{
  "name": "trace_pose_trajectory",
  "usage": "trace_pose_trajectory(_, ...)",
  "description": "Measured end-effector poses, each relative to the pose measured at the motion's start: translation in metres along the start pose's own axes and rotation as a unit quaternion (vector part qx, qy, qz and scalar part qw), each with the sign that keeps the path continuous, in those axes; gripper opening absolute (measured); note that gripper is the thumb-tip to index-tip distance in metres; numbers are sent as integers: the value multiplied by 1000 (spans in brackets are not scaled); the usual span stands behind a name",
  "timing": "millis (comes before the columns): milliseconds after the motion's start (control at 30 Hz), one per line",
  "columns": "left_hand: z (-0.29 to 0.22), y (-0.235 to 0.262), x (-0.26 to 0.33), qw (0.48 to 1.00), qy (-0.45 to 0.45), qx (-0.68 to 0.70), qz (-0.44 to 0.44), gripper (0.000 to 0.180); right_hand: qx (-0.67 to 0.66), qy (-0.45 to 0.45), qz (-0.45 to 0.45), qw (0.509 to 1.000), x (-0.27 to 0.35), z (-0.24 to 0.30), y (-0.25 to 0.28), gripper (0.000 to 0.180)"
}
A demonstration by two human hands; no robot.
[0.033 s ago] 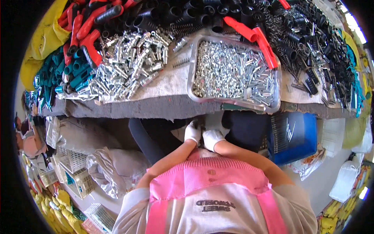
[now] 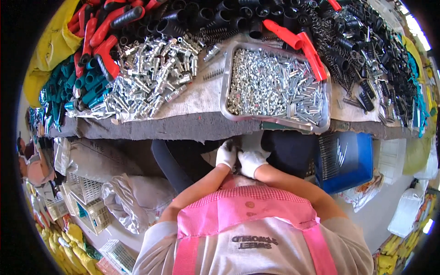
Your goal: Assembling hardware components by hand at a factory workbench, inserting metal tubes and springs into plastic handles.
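Observation:
My left hand (image 2: 226, 155) and my right hand (image 2: 251, 162), both in white gloves with dark fingertips, are close together in front of my lap, just below the table's near edge. Their fingers are curled in toward each other around something small and dark that I cannot make out. On the table beyond them is a metal tray (image 2: 223, 98) of small silver fittings (image 2: 254, 82) and short pins (image 2: 300, 98). Left of the tray lies a heap of silver metal connectors (image 2: 153, 78). Two red plastic handle pieces (image 2: 312, 55) rest across the tray's far right corner.
Red-and-black handles (image 2: 107, 55) and teal sleeves (image 2: 89, 82) are piled at the left. Black tubes and springs (image 2: 339, 55) spread over the far and right sides. Below the table stand a blue bin (image 2: 350, 174) at the right, sacks (image 2: 137, 197) and crates (image 2: 94, 208) at the left.
My hands have shifted very slightly below the table's edge, still together. Nothing on the table has moved.

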State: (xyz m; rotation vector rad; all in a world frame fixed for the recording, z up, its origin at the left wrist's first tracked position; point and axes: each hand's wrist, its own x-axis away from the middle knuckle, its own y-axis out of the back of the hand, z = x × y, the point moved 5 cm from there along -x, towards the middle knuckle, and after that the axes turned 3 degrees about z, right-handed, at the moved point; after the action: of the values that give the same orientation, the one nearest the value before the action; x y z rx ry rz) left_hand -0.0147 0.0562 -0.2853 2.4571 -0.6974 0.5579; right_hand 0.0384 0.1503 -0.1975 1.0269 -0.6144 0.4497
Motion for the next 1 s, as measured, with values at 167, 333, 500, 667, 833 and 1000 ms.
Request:
trace_pose_trajectory(167, -12, -10, -11, 998, 21, -59, 24, 32, -38, -58, 31, 997, -18, -20, -32, 35)
trace_pose_trajectory(333, -18, -5, 4, 1000, 1, -12, 17, 27, -38, -24, -1, 999, 3, -6, -18, 35)
trace_pose_trajectory(500, -37, 18, 6, 996, -64, 41, -50, 29, -11, -3, 11, 1000, 19, 17, 42, 32)
trace_pose_trajectory(667, -21, 2, -18, 999, -18, -19, -27, 31, 25, 4, 32, 999, -20, -7, 13, 37)
trace_pose_trajectory(833, -30, 14, 12, 999, -7, 46, 14, 31, 48, 49, 22, 997, 13, 16, 25, 40)
trace_pose_trajectory(1000, -12, 8, -5, 999, -5, 20, -35, 30, 51, 36, 39, 997, -12, 5, 14, 35)
